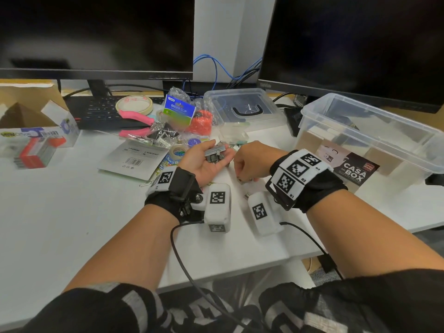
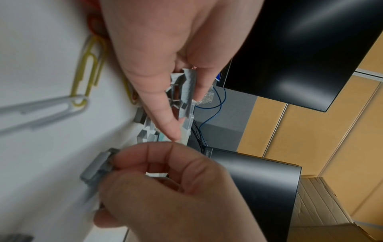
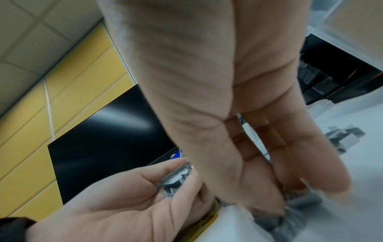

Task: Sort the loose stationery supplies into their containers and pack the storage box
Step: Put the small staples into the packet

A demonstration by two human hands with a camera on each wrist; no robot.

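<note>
Above the hands in the head view lies a heap of stationery on the white desk point(image 1: 72, 212): a blue-carded bag of binder clips point(image 1: 178, 111), pink-handled pliers point(image 1: 137, 121), a cream roll of masking tape point(image 1: 133, 104), an orange-red roll point(image 1: 201, 121), a grey printed card point(image 1: 134, 157) and coloured paper clips point(image 1: 168, 162). The clear plastic storage box point(image 1: 367, 138) stands open at the right of the frame; its clear lid point(image 1: 242, 106) with a dark handle lies at upper centre, below two dark monitors point(image 1: 96, 34). A small clear container point(image 1: 234, 135) sits just above the hands, partly hidden by them. At the left edge stands a printed carton with red packs point(image 1: 36, 147).

The left hand point(image 1: 206, 162), palm up and loosely cupped, carries a pile of grey metal staple strips point(image 1: 216, 152); the strips lie at mixed angles, no single long axis. The right hand point(image 1: 249, 162), knuckles up, reaches down to the desk just right of it, its fingertips hidden in the head view.

The left wrist view shows what that hides: the right thumb and fingers pinch a grey staple strip point(image 2: 97, 170) against the desk, its long axis running from upper right to lower left of that frame. It also shows a yellow paper clip point(image 2: 89, 70) hooked to a white paper clip point(image 2: 41, 111). The right wrist view adds more grey staple pieces point(image 3: 344, 137) loose on the desk at right, blurred.
</note>
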